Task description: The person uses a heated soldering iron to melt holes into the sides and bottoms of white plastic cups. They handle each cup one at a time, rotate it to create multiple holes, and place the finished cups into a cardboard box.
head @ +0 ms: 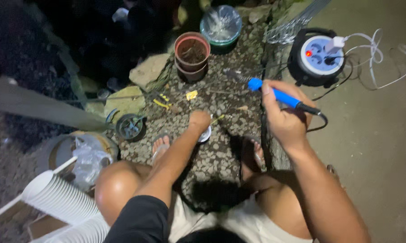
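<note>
Head camera looks down on a person squatting on pebbled ground beside a smooth concrete floor (374, 148). Their right hand (286, 114) is raised, fingers wrapped tightly around the blue handle of a soldering iron (275, 93), thumb pressed along the grip; the dark metal tip points up and to the left over the pebbles, and a black cord leaves the rear of the handle behind the hand. Their left hand (199, 120) reaches down to the ground, fingers curled closed over a small white round object (205, 135) that peeks out just beneath the knuckles; how firmly it is held cannot be told. A thin yellowish strip (217, 119) lies on the pebbles just beside that hand.

Near the top right, a black cable reel with a pale socket face (321, 56) sits on the concrete, a red light glowing on it and a white plug with a white cable (378, 54) attached. Stacked terracotta-coloured pots (192, 56) stand above the hands, next to a bowl covered with clear plastic (221, 24). A small dark tin of bits (130, 127) sits left of a sandalled foot, and a stack of white disposable cups (63, 204) lies at the lower left.
</note>
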